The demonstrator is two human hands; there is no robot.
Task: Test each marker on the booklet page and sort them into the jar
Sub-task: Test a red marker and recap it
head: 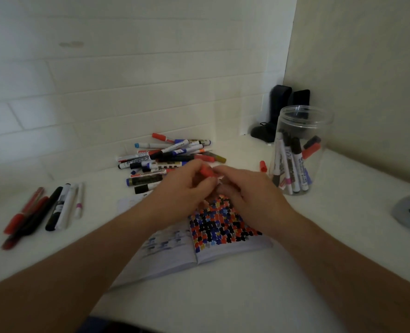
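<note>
my left hand [186,188] and my right hand [244,191] meet just above the far edge of the open booklet [175,255], whose right page [223,227] is packed with black, blue, red and orange test blots. between them is a red marker [207,172]: my left fingers curl round its red end, which pokes up past my knuckles. my right hand sits just beside it, fingers curled toward the same spot, but i cannot tell whether they grip the marker's body or only touch it, since the hand hides it.

beyond my hands lies the pile of untested markers [170,157], crossing one another in a heap by the white brick wall [103,92]. a loose red cap [263,166] lies on the table between the pile and the clear plastic jar [300,150], which stands upright to the right of my right hand, well within reach, holding several markers tip down and a red one leaning higher up.

one marker in the jar carries printed lettering that looks like "whiteboard marker", though it is too blurred to be sure; the labels in the pile are not legible.

off to the left, apart from everything, a separate row of pens and markers [45,210] lies on the white table [223,296].
</note>
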